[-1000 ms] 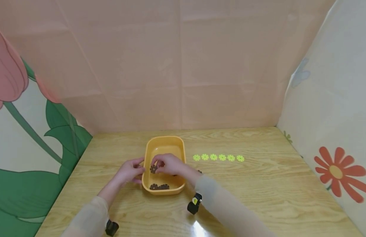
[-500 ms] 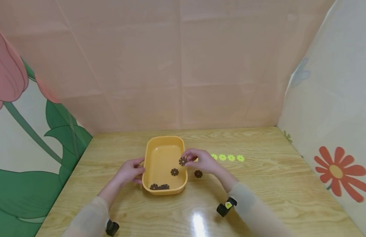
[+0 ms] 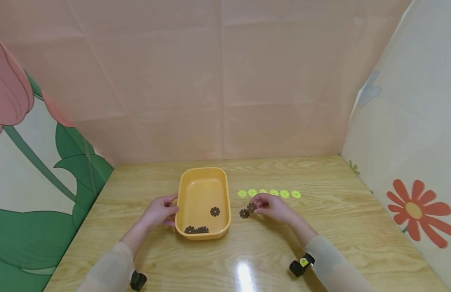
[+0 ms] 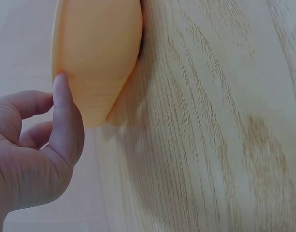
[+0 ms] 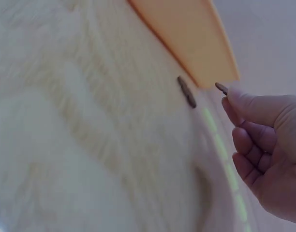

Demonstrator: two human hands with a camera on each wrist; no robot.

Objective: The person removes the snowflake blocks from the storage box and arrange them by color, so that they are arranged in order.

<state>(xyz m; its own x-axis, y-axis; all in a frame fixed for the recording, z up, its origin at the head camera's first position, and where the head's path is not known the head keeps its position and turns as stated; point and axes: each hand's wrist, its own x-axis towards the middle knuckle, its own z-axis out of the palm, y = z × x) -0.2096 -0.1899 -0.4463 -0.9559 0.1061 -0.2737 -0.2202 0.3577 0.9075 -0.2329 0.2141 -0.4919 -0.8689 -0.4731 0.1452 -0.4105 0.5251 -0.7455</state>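
My right hand (image 3: 274, 206) pinches a brown flower-shaped disc (image 3: 251, 207) between thumb and fingertips, just above the table. Close to its left, another brown disc (image 3: 244, 213) lies flat on the wood; the right wrist view shows this lying disc (image 5: 186, 92) and the pinched one (image 5: 221, 88) edge-on. At the left side of the orange tray (image 3: 185, 190), my left hand (image 3: 161, 211) touches the wall with its fingers, the thumb at the rim in the left wrist view. Inside the tray are one brown disc (image 3: 215, 211) and several more (image 3: 197, 230) at its near end.
Several yellow-green flower discs (image 3: 284, 194) form a row on the table (image 3: 356, 227), right of the tray and behind my right hand. A pink sheet (image 3: 225, 81) stands at the back, with printed flower sheets on both sides.
My right hand has carried a brown disc out of the tray, over its right wall, to beside the disc on the table. My left hand has stayed at the tray.
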